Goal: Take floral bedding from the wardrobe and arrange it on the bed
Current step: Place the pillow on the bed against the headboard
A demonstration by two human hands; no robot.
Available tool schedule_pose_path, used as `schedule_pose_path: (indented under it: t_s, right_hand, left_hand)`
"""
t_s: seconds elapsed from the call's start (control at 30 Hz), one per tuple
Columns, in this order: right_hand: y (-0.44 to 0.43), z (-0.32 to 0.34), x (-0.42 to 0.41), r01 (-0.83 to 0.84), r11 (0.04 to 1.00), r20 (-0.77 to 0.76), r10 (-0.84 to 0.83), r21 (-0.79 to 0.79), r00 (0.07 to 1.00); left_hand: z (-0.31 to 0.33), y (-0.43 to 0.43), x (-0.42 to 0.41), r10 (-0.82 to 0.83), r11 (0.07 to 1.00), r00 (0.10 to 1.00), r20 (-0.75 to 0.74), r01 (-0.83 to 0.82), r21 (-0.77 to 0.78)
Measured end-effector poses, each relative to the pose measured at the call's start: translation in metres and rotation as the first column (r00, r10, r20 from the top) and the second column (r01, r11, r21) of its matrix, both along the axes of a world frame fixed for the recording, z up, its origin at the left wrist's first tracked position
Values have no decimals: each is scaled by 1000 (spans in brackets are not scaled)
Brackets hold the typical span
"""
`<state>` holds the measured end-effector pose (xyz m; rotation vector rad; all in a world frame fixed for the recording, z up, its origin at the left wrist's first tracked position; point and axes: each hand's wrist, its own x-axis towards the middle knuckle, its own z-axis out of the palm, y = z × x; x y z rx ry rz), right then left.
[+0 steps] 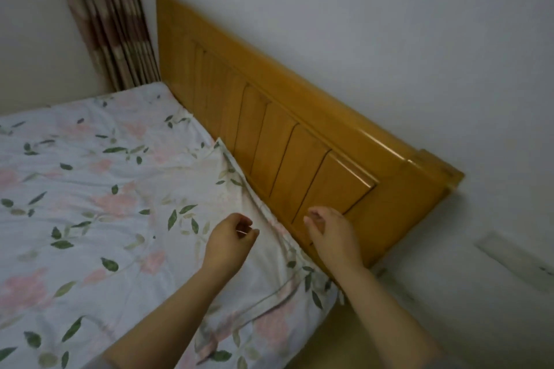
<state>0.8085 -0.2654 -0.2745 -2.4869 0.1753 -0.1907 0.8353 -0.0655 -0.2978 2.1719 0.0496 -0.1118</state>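
Floral bedding, spread over the bed, its matching pillow laid along the headboard, probably for squaring up; left hand and right hand hover above the pillow, fingers loosely curled, gripping nothing.

Your room is dim and evenly lit, with faint shadows; the headboard shows a mild sheen, and your view blurs and bends toward the edges.
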Motion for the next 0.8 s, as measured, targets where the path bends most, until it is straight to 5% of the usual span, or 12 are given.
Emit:
schedule_pose_path:
  t_s: [0.43,0.8]
  right_hand:
    - [-163,150,-98,248,966,473,-252,73,844]
    - [-273,228,-196,436,860,605,-500,264,620]
  left_hand:
    - [161,-169,-38,-323,937,869,375,349,-1]
    - [240,-317,-83,-523,773,635,569,635,2]
